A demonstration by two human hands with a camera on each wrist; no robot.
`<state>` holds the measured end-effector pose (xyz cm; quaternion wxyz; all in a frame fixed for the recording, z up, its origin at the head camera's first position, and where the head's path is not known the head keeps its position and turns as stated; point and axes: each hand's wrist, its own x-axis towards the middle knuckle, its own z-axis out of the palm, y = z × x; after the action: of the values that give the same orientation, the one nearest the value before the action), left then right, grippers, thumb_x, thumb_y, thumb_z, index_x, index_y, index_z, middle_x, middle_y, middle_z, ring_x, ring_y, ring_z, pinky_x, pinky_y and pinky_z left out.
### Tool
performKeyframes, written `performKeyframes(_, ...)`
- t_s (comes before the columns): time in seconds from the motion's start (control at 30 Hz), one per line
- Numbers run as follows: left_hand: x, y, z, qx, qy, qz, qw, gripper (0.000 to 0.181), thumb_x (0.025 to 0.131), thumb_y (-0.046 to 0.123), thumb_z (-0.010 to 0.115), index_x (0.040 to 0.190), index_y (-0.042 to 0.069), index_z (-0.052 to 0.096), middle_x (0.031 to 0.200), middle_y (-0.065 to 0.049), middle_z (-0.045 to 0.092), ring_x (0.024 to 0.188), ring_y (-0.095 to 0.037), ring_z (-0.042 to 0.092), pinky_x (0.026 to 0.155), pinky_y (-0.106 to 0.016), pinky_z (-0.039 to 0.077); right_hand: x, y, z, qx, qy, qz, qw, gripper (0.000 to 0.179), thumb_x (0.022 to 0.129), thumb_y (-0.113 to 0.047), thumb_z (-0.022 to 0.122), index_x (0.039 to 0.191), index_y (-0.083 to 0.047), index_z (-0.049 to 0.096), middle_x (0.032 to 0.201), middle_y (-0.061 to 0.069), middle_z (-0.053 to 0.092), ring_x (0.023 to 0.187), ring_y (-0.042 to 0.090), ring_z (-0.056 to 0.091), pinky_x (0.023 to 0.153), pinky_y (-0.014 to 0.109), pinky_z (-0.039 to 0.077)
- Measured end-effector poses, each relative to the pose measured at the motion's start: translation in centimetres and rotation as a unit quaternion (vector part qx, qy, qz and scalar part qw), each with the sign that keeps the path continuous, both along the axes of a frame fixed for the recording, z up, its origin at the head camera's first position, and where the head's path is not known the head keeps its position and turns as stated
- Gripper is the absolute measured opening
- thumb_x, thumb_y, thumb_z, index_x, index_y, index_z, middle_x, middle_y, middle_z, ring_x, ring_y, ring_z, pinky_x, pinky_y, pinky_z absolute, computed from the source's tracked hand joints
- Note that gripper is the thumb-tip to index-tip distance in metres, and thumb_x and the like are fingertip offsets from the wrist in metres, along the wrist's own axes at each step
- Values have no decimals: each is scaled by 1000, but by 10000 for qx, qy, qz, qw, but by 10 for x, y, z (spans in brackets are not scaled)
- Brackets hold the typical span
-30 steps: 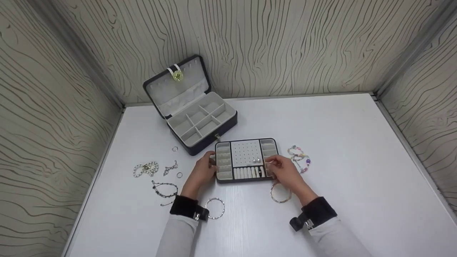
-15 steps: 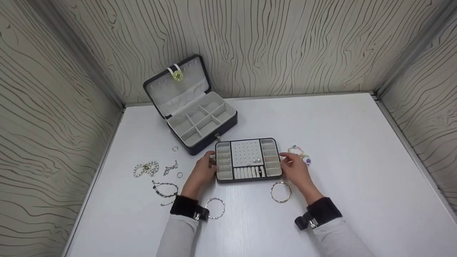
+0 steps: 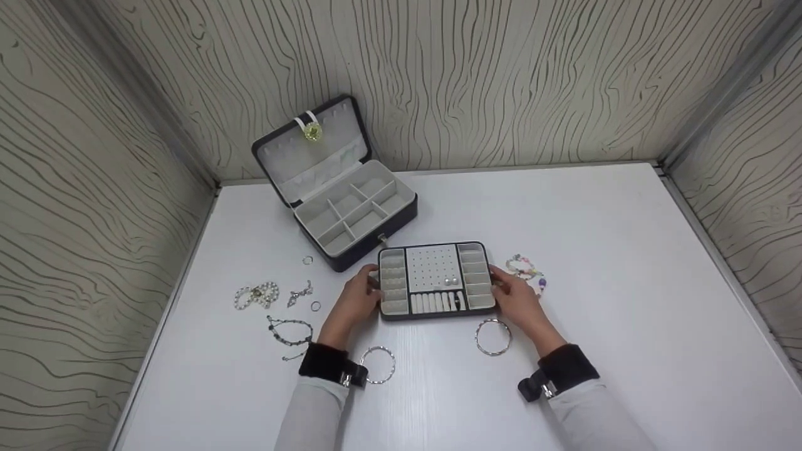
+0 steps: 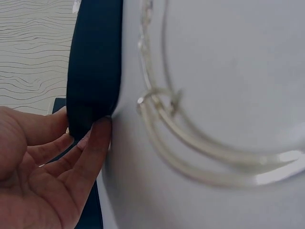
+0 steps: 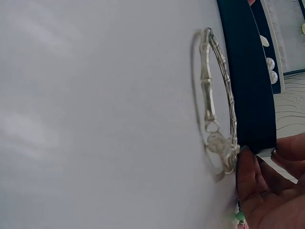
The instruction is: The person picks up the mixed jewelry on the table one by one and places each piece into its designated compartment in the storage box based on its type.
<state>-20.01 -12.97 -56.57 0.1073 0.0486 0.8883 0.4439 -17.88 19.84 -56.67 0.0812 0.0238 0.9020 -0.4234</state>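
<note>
A shallow dark-blue jewelry tray [image 3: 438, 314] with pale compartments lies flat in the middle of the table. Two pearl stud earrings [image 3: 451, 281] sit on its dotted panel, and a dark-stoned ring [image 3: 457, 302] is lodged in the ring slots. My left hand [image 3: 359, 297] grips the tray's left end, thumb and fingers on the dark side wall [image 4: 95, 62] in the left wrist view. At the opposite end my right hand [image 3: 517, 302] pinches the tray's right side. One silver bangle [image 3: 493, 321] lies just in front of the tray; another bangle [image 3: 378, 347] is beside my left wrist.
Behind stands an open jewelry box [image 3: 376, 239] with divided compartments and a green ornament [image 3: 312, 131] strapped in its lid. Left lie a pearl bracelet [image 3: 267, 287], a silver bow-like piece [image 3: 301, 292], two rings and a dark beaded bracelet [image 3: 289, 342]. A colourful beaded bracelet [image 3: 521, 267] is at right.
My right hand has drawn back from over the tray's right compartments to its outer right edge and now grips it. The left hand and the tray have stayed in place.
</note>
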Motion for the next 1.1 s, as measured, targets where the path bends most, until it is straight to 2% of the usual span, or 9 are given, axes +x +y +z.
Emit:
performKeyframes(0.13, 1, 2, 1, -61, -33, 23, 10000, 54, 89, -1, 61, 140, -1, 44, 104, -13, 63, 89, -25, 58, 82, -42, 48, -1, 1, 0, -53, -144, 59, 9999, 50, 101, -9, 49, 150, -9, 40, 141, 20, 51, 127, 41, 47, 108, 69, 12)
performKeyframes(0.23, 3, 4, 1, -257, 60, -14, 9996, 53, 91, -1, 58, 142, -2, 42, 106, -15, 62, 95, -27, 58, 88, -45, 48, -1, 2, -1, -9, -178, 98, 9998, 51, 101, -11, 48, 151, -11, 38, 142, 19, 49, 129, 43, 45, 106, 73, 3)
performKeyframes(0.43, 10, 8, 5, -673, 386, -149, 9969, 52, 94, 1, 55, 144, -6, 40, 122, -26, 57, 116, -37, 55, 99, -49, 43, 0, 1, -4, 50, -69, 87, 9999, 50, 102, -11, 47, 152, -12, 37, 143, 21, 48, 129, 43, 44, 109, 68, 13)
performKeyframes(0.5, 12, 7, 6, -711, 459, -222, 9962, 51, 95, 2, 55, 144, -6, 41, 126, -27, 56, 119, -39, 53, 101, -49, 42, 1, 1, -5, 15, -29, 82, 10000, 50, 102, -11, 47, 151, -11, 37, 142, 24, 48, 127, 44, 47, 109, 64, 21)
performKeyframes(0.63, 14, 4, 11, -590, 376, -435, 9966, 51, 97, 5, 54, 145, -5, 40, 121, -24, 59, 115, -35, 56, 99, -47, 44, 1, 1, -7, -34, 21, 98, 9999, 50, 102, -10, 48, 151, -11, 38, 138, 27, 50, 123, 43, 50, 104, 57, 35)
performKeyframes(0.77, 14, -2, 16, -414, 182, -618, 9971, 54, 96, 8, 58, 145, -7, 39, 117, -21, 62, 109, -32, 59, 97, -46, 45, 2, 3, -7, -21, 46, 123, 9999, 51, 102, -10, 48, 151, -11, 38, 137, 29, 50, 124, 44, 49, 105, 56, 35)
performKeyframes(0.87, 13, -11, 20, -539, 200, -484, 9972, 56, 94, 9, 62, 142, -10, 41, 117, -24, 62, 109, -36, 60, 98, -48, 45, 2, 3, -7, 26, 60, 174, 9998, 51, 102, -10, 48, 151, -10, 37, 139, 29, 48, 126, 46, 46, 106, 57, 33)
performKeyframes(0.97, 10, -26, 25, -833, 147, -83, 9964, 55, 93, 12, 64, 139, -10, 45, 121, -26, 61, 112, -40, 58, 99, -50, 44, 2, 3, -7, 10, 58, 187, 9998, 51, 102, -11, 48, 151, -10, 37, 141, 28, 46, 128, 46, 45, 106, 57, 32)
performKeyframes(1.1, 2, -50, 32, -1084, -189, 291, 9935, 51, 93, 15, 63, 135, -11, 49, 125, -28, 59, 116, -43, 55, 99, -52, 43, 1, 4, -8, 23, 80, 188, 9998, 51, 101, -11, 48, 151, -10, 38, 140, 28, 47, 127, 45, 45, 106, 57, 33)
